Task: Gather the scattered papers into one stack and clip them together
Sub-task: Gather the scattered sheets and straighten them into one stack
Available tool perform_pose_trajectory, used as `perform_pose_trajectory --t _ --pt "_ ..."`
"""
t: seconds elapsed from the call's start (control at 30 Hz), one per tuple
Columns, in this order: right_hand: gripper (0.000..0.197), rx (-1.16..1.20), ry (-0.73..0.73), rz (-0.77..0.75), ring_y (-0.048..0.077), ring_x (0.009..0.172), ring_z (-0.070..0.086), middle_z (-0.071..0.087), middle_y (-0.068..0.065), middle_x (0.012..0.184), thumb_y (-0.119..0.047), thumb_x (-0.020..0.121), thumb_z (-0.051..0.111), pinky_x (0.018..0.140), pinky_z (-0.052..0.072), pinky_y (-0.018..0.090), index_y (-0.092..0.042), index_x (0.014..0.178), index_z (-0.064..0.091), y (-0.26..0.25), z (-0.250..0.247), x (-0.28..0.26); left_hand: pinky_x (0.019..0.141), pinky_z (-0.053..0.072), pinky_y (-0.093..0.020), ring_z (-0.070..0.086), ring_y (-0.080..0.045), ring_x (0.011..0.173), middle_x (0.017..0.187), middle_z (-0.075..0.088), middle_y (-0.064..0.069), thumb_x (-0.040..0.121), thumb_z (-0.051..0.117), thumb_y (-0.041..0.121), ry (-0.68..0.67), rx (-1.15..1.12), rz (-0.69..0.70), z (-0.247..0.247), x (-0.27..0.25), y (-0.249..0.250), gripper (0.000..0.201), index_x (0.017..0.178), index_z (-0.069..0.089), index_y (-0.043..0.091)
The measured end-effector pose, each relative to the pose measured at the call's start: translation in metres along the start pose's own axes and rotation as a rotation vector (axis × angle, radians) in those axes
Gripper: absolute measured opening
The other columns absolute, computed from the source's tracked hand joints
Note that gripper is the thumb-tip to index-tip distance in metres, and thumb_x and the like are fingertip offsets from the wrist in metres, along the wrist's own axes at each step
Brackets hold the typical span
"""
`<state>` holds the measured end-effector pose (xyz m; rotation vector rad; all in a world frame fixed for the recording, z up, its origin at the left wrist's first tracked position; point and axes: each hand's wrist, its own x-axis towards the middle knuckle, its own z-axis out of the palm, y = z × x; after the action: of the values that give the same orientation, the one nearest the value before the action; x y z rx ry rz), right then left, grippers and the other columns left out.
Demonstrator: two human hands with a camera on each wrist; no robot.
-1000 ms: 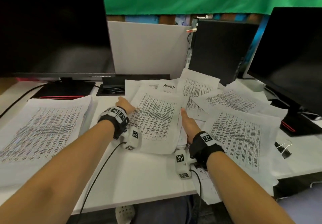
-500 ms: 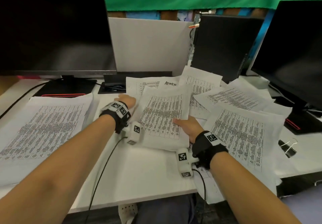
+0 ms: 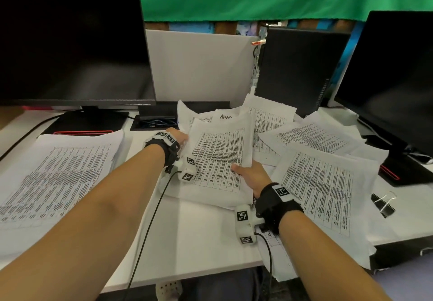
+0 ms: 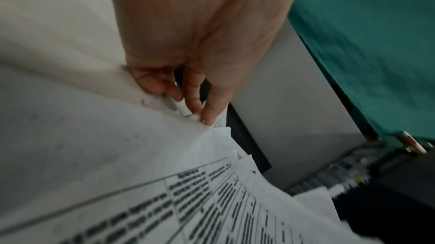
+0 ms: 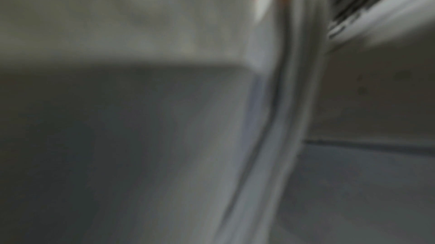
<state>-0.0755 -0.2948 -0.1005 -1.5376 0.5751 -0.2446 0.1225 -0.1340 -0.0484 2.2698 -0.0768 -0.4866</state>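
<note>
While gripped at both sides, paper bundle (image 3: 220, 157) between left hand (image 3: 179, 136) and right hand (image 3: 251, 175).

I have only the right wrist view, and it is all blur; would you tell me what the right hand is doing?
Observer: The head view shows the right hand holding the right edge of the centre bundle of papers, thumb on top.
Operator: Thank you. And the left hand?
Observer: In the left wrist view, the left hand curls its fingers round the bundle's far left corner.
Operator: Is a clip anywhere?
Observer: A black binder clip lies untouched at the far right.
</note>
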Motion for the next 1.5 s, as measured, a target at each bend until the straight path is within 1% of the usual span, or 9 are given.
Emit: perform_pose_trajectory --t 0.13,0.23,0.5,0.67,0.77,0.87,1.1,1.3,1.5 --pt "0.044 0.051 0.014 -0.002 0.028 0.118 0.06 0.064 0.01 0.129 -0.01 0.091 0.066 0.107 0.044 0.049 -0.008 0.133 0.057 0.0 -0.001 -0.002 0.099 0.046 -0.041 0.056 -0.032 0.113 0.126 0.057 -0.017 0.092 0.056 0.018 0.025 -0.074 0.032 0.008 -0.011 0.013 0.039 0.127 0.05 0.0" --pt "0.044 0.035 0.023 -0.023 0.026 0.119 0.059 0.064 0.007 0.13 -0.011 0.092 0.066 0.107 0.043 0.046 -0.009 0.134 0.056 0.0 -0.002 -0.002 0.091 0.045 -0.035 0.055 -0.032 0.111 0.124 0.057 -0.016 0.091 0.054 0.008 0.201 -0.104 0.127 0.004 -0.017 0.016 0.027 0.117 0.049 0.002" --pt "0.042 0.015 0.02 -0.037 0.026 0.115 0.062 0.066 0.009 0.126 -0.011 0.092 0.066 0.105 0.045 0.045 -0.008 0.133 0.057 0.003 -0.003 0.001 0.068 0.05 -0.04 0.061 -0.036 0.079 0.091 0.064 -0.021 0.091 0.046 0.009 0.716 0.228 0.864 -0.085 -0.102 0.063 0.023 0.113 0.053 0.006" --pt "0.041 0.007 -0.018 -0.038 0.027 0.115 0.061 0.065 0.01 0.125 -0.012 0.093 0.063 0.106 0.045 0.046 -0.007 0.133 0.056 0.0 -0.001 -0.001 0.067 0.033 0.002 0.05 -0.001 0.082 0.094 0.057 0.009 0.087 0.05 0.01 0.576 0.214 1.163 -0.143 -0.173 0.114 0.026 0.111 0.061 0.011" --pt "0.048 -0.019 -0.011 -0.043 0.029 0.117 0.06 0.065 0.01 0.124 -0.024 0.093 0.065 0.107 0.044 0.05 -0.008 0.137 0.053 -0.001 0.0 -0.002 0.069 0.045 -0.004 0.051 0.011 0.079 0.099 0.053 0.016 0.086 0.051 0.009 0.517 0.059 1.204 -0.154 -0.195 0.128 0.034 0.119 0.053 0.017" --pt "0.066 -0.027 -0.037 -0.015 0.028 0.123 0.056 0.061 0.008 0.132 -0.042 0.088 0.068 0.108 0.042 0.051 -0.013 0.142 0.046 0.0 -0.001 -0.003 0.066 0.05 -0.006 0.053 0.0 0.078 0.114 0.054 0.003 0.088 0.054 0.009 0.516 0.009 1.169 -0.158 -0.184 0.13 0.037 0.123 0.047 0.02" --pt "0.062 -0.088 -0.112 -0.01 0.028 0.116 0.061 0.068 0.008 0.12 -0.045 0.087 0.067 0.107 0.043 0.051 -0.012 0.137 0.052 -0.003 -0.004 -0.007 0.054 0.037 -0.022 0.05 -0.012 0.067 0.096 0.053 -0.002 0.092 0.052 0.007 0.359 0.065 0.817 -0.099 -0.09 0.103 0.035 0.126 0.045 0.01" --pt "0.03 -0.107 -0.13 0.021 0.032 0.104 0.069 0.075 0.009 0.104 -0.03 0.094 0.059 0.095 0.053 0.048 -0.011 0.116 0.068 -0.014 -0.004 -0.015 0.073 0.04 -0.024 0.055 -0.023 0.094 0.122 0.058 -0.015 0.091 0.05 0.002 0.281 0.016 0.545 -0.038 -0.027 0.067 0.035 0.126 0.048 0.007" --pt "0.057 0.133 -0.16 0.099 0.015 0.109 0.063 0.066 -0.006 0.118 -0.069 0.093 0.03 0.093 0.051 0.033 -0.031 0.127 0.058 -0.017 -0.007 -0.016 0.086 0.046 -0.032 0.054 -0.03 0.111 0.129 0.052 -0.018 0.092 0.055 0.01 0.287 -0.102 0.441 -0.018 -0.004 0.055 0.041 0.131 0.041 0.008"
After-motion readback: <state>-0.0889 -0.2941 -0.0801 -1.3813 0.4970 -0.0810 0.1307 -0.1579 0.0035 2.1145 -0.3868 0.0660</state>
